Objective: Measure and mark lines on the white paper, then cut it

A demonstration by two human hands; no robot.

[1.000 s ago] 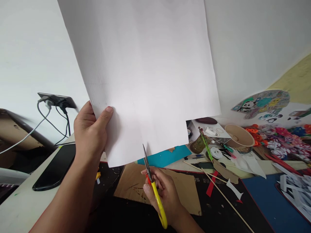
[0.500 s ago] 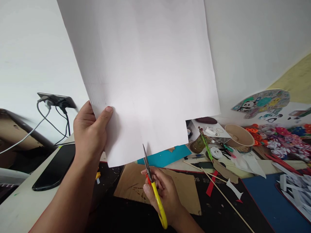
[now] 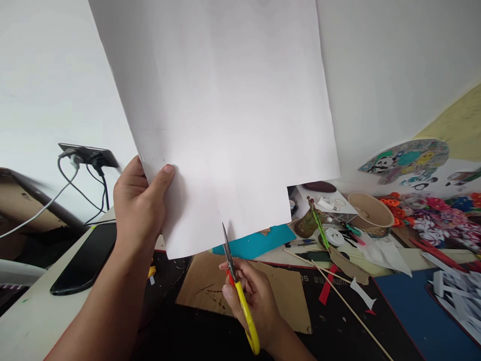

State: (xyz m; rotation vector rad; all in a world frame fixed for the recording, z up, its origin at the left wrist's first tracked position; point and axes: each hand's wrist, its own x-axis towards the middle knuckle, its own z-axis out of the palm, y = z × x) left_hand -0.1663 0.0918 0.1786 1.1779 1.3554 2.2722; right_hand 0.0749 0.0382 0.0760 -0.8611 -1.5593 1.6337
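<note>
A large sheet of white paper (image 3: 233,110) hangs upright in front of me, with a rectangular notch at its lower right corner. My left hand (image 3: 141,200) grips its lower left edge, thumb on the near face and the other fingers hidden behind. In my right hand (image 3: 255,293) is a pair of scissors (image 3: 246,313) with yellow and red handles. Their blades point up and look closed or nearly so. The tips overlap the paper's lower edge near its middle; whether they touch it I cannot tell.
Below lies a brown cardboard piece (image 3: 203,286) on a black mat, with blue-green paper (image 3: 259,242) behind. Thin sticks (image 3: 347,306), a beige bowl (image 3: 370,210) and paper flowers (image 3: 438,220) are on the right. On the left are a phone (image 3: 86,260) and a plugged wall socket (image 3: 90,154).
The scissors and my right hand have shifted very slightly to the right. My left hand and the paper have hardly moved.
</note>
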